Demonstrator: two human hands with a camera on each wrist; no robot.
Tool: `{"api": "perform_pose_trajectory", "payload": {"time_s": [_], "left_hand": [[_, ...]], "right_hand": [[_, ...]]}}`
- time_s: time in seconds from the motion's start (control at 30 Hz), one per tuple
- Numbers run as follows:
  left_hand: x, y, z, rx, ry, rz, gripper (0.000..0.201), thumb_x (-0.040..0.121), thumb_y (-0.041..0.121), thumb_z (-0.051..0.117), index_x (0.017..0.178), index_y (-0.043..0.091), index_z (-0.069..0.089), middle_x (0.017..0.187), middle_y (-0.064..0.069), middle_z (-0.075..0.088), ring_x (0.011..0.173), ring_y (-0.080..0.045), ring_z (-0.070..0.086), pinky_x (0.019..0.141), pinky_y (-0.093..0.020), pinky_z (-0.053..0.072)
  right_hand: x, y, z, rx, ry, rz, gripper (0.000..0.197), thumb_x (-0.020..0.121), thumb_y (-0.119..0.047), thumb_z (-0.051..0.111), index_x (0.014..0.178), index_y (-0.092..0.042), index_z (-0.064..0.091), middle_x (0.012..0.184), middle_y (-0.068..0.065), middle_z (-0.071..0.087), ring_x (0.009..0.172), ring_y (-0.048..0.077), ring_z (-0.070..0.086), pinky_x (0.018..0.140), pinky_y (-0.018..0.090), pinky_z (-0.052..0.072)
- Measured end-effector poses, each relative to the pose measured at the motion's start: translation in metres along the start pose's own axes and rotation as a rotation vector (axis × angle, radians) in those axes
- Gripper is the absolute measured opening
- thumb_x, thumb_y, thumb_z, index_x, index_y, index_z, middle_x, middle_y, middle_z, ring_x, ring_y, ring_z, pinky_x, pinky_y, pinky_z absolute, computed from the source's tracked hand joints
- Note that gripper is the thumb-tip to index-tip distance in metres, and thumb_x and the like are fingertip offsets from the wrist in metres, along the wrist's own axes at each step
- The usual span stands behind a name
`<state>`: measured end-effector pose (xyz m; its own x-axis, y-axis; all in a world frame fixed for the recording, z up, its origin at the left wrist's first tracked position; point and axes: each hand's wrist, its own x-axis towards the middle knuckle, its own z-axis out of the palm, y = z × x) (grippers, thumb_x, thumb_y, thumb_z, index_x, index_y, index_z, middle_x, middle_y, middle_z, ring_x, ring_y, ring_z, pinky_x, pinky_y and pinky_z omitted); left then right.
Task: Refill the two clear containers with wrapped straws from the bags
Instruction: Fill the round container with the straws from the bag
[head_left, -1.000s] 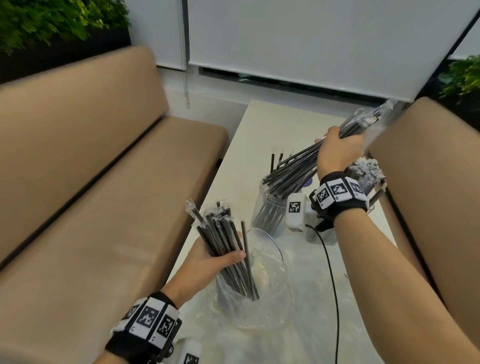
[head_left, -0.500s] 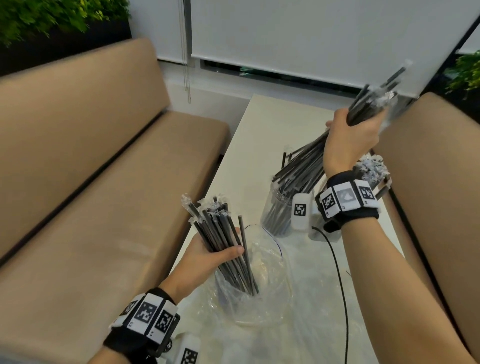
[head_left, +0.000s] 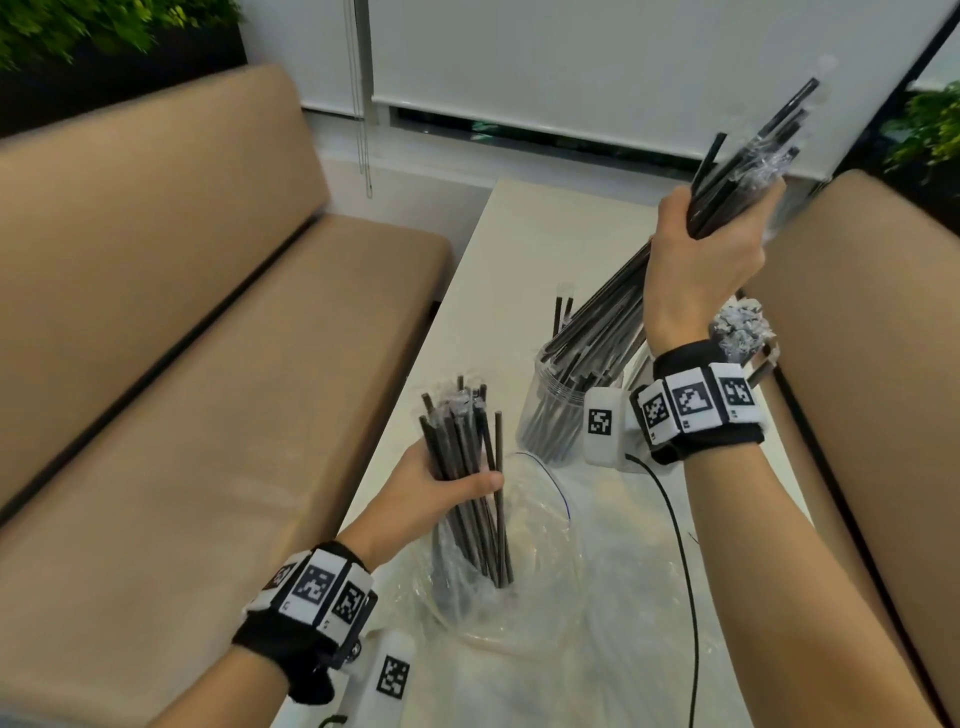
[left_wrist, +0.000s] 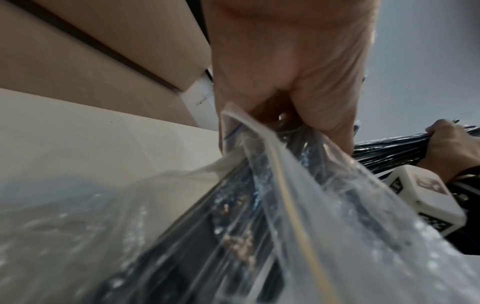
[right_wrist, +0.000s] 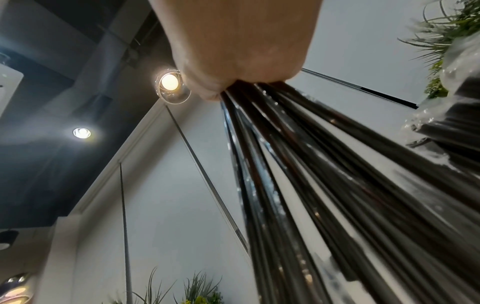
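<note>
Black wrapped straws fill both our hands: our right hand (head_left: 701, 260) grips a slanting bundle (head_left: 613, 306) whose lower ends sit in the clear container (head_left: 558, 415) on the tabletop (head_left: 519, 249); our left hand (head_left: 441, 493) clasps straws (head_left: 467, 467) in the bag (head_left: 519, 597). Next, probably, we release that bundle.

Head view looks down; wrist views look close along each hand.

Container (head_left: 558, 410) on table (head_left: 514, 249), behind bag (head_left: 498, 571); benches either side.
</note>
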<state>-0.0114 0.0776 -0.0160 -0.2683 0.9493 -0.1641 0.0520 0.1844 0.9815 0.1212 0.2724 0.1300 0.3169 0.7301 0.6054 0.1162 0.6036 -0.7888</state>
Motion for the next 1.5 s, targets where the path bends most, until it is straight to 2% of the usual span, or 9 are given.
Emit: {"api": "perform_pose_trajectory", "payload": {"time_s": [0.2, 0.33, 0.47, 0.57, 0.73, 0.87, 1.0, 1.17, 1.5], "left_hand": [[0.032, -0.013, 0.011, 0.038, -0.19, -0.241, 0.022, 0.085, 0.021, 0.076, 0.104, 0.016, 0.066, 0.104, -0.003, 0.074, 0.096, -0.015, 0.069, 0.081, -0.023, 0.053], [0.041, -0.027, 0.019, 0.162, -0.227, -0.338, 0.018, 0.088, 0.025, 0.073, 0.102, 0.016, 0.065, 0.11, -0.012, 0.073, 0.092, -0.021, 0.068, 0.082, -0.026, 0.054], [0.042, -0.02, 0.006, 0.56, -0.149, -0.453, 0.058, 0.085, 0.056, 0.065, 0.113, 0.006, 0.057, 0.096, -0.013, 0.064, 0.084, -0.023, 0.062, 0.071, -0.031, 0.049], [0.055, 0.007, -0.011, 0.709, 0.073, -0.208, 0.079, 0.085, 0.052, 0.068, 0.143, 0.006, 0.04, 0.137, -0.017, 0.054, 0.12, -0.03, 0.057, 0.095, -0.037, 0.049], [0.081, 0.069, 0.003, 0.571, 0.108, 0.277, 0.067, 0.085, 0.043, 0.072, 0.141, 0.02, 0.042, 0.135, -0.003, 0.053, 0.112, -0.014, 0.055, 0.089, -0.024, 0.04], [0.104, 0.079, 0.034, 0.458, -0.096, 0.298, 0.113, 0.072, 0.041, 0.084, 0.154, 0.028, 0.009, 0.157, -0.006, 0.02, 0.145, -0.018, 0.024, 0.117, -0.036, 0.026], [0.125, 0.069, 0.051, 0.328, -0.181, 0.329, 0.121, 0.065, 0.027, 0.092, 0.152, 0.031, 0.008, 0.156, -0.005, 0.013, 0.141, -0.01, 0.015, 0.116, -0.034, 0.02], [0.14, 0.06, 0.059, 0.232, -0.282, 0.255, 0.122, 0.068, 0.017, 0.09, 0.151, 0.038, 0.003, 0.126, 0.003, 0.045, 0.121, -0.015, 0.051, 0.107, -0.046, 0.046], [0.149, 0.049, 0.066, 0.316, -0.217, 0.242, 0.102, 0.073, 0.032, 0.086, 0.153, 0.025, 0.023, 0.147, 0.005, 0.039, 0.131, -0.011, 0.041, 0.114, -0.035, 0.034]], "right_hand": [[0.003, -0.004, -0.001, -0.012, -0.029, 0.061, 0.041, 0.088, -0.007, 0.059, 0.127, -0.003, 0.047, 0.071, -0.015, 0.053, 0.054, -0.007, 0.055, 0.058, 0.014, 0.05], [0.001, -0.009, -0.007, 0.011, -0.039, 0.045, 0.052, 0.092, -0.002, 0.057, 0.139, 0.01, 0.036, 0.104, 0.017, 0.067, 0.096, 0.002, 0.049, 0.059, -0.008, 0.035], [0.006, -0.007, -0.009, 0.036, -0.036, 0.118, 0.06, 0.091, -0.008, 0.055, 0.144, 0.001, 0.03, 0.085, 0.017, 0.071, 0.053, 0.007, 0.064, 0.056, 0.009, 0.051], [0.008, -0.002, -0.011, 0.026, -0.053, 0.127, 0.051, 0.09, -0.009, 0.055, 0.136, -0.014, 0.034, 0.082, 0.022, 0.072, 0.05, 0.016, 0.067, 0.056, 0.023, 0.057], [0.006, -0.005, -0.011, 0.025, -0.032, 0.097, 0.039, 0.088, -0.007, 0.057, 0.113, -0.028, 0.035, 0.07, 0.011, 0.066, 0.052, 0.033, 0.067, 0.053, 0.039, 0.059], [0.008, -0.001, -0.008, 0.021, -0.05, 0.069, 0.035, 0.087, -0.008, 0.057, 0.115, -0.021, 0.04, 0.067, 0.005, 0.063, 0.051, 0.035, 0.066, 0.051, 0.039, 0.058], [0.011, 0.003, -0.007, -0.003, -0.052, 0.012, 0.035, 0.085, -0.007, 0.058, 0.111, -0.023, 0.041, 0.065, 0.0, 0.06, 0.052, 0.018, 0.066, 0.053, 0.034, 0.057], [0.014, 0.01, -0.004, -0.034, -0.057, -0.017, 0.035, 0.086, -0.003, 0.058, 0.104, -0.026, 0.04, 0.062, -0.014, 0.05, 0.046, -0.004, 0.05, 0.051, 0.011, 0.044], [0.028, 0.047, 0.006, -0.209, -0.089, -0.059, 0.044, 0.089, -0.005, 0.051, 0.131, 0.001, 0.04, 0.064, -0.01, 0.047, 0.056, 0.021, 0.056, 0.055, 0.041, 0.051]]}}
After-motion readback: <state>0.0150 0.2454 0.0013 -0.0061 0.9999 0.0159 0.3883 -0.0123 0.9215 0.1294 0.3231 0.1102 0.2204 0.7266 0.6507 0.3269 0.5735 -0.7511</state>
